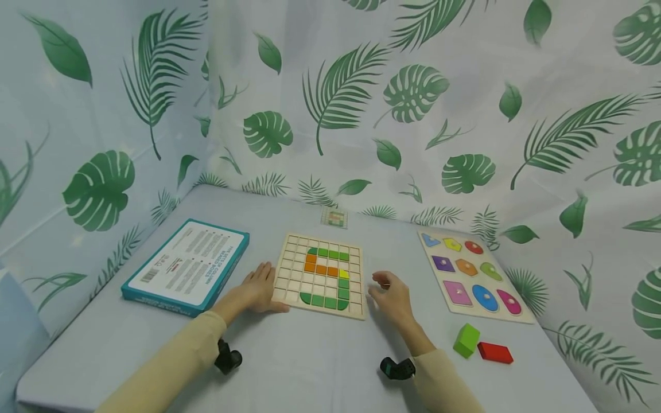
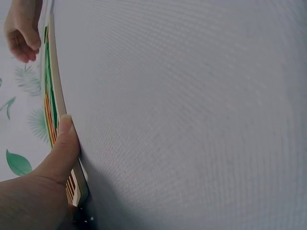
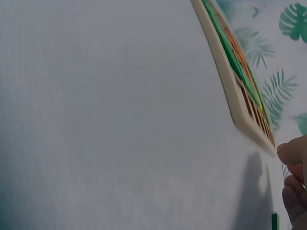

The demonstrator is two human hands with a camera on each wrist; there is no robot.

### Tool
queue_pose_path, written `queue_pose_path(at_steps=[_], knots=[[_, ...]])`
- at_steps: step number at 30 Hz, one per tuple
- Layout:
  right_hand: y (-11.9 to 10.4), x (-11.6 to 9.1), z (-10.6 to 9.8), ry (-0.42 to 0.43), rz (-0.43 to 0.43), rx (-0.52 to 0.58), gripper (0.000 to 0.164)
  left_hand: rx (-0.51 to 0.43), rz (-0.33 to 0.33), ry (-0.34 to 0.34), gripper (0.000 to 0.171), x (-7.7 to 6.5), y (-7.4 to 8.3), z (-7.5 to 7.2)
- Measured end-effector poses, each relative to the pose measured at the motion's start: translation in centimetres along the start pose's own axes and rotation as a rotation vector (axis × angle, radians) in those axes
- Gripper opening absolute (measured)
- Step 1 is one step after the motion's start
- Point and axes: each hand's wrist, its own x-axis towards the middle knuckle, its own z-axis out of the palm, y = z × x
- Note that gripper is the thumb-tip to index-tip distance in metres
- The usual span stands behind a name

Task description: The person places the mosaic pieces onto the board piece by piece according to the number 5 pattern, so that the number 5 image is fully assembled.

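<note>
A square wooden grid board [image 1: 294, 278] lies on the table with green, orange and yellow tiles set in some cells. My left hand [image 1: 260, 289] rests at its near left corner, fingers along the left side and thumb along the front edge. In the left wrist view the thumb [image 2: 64, 148] presses against the board's edge [image 2: 58, 81]. Just off the board's right side hovers my right hand [image 1: 393, 297], its fingers loosely bent. Nothing shows between those fingers [image 3: 292, 151] in the right wrist view, where the board's corner [image 3: 240, 117] is close by.
A small pattern card [image 1: 334, 218] lies behind the board. At left is a teal-edged box [image 1: 181, 264]. A shape puzzle board [image 1: 449, 287] lies at right, with a green block [image 1: 467, 340] and a red block [image 1: 495, 353] in front of it. Leaf-patterned cloth [image 1: 356, 143] hangs behind.
</note>
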Motion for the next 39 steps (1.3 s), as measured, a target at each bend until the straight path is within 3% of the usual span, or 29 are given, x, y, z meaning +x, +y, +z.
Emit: queue_pose_path(at_steps=[6, 14, 24, 30, 39], knots=[[1.9, -0.1, -1.3, 0.072, 0.022, -0.066, 0.033, -0.011, 0.014, 0.02, 0.101, -0.1, 0.0, -0.1], [3.2, -0.4, -2.3, 0.053, 0.096, -0.152, 0.04, -0.024, 0.01, 0.031, 0.102, -0.3, -0.1, 0.1], [3.8, -0.5, -2.5, 0.045, 0.098, -0.148, 0.028, -0.027, 0.03, 0.045, 0.102, -0.1, -0.2, 0.3], [3.1, -0.4, -1.7, 0.061, 0.067, -0.107, 0.028, -0.027, 0.027, 0.047, 0.102, -0.2, -0.3, 0.4], [0.1, 0.1, 0.4, 0.041, 0.0, -0.022, 0.028, -0.037, 0.032, 0.046, 0.103, -0.2, -0.2, 0.2]])
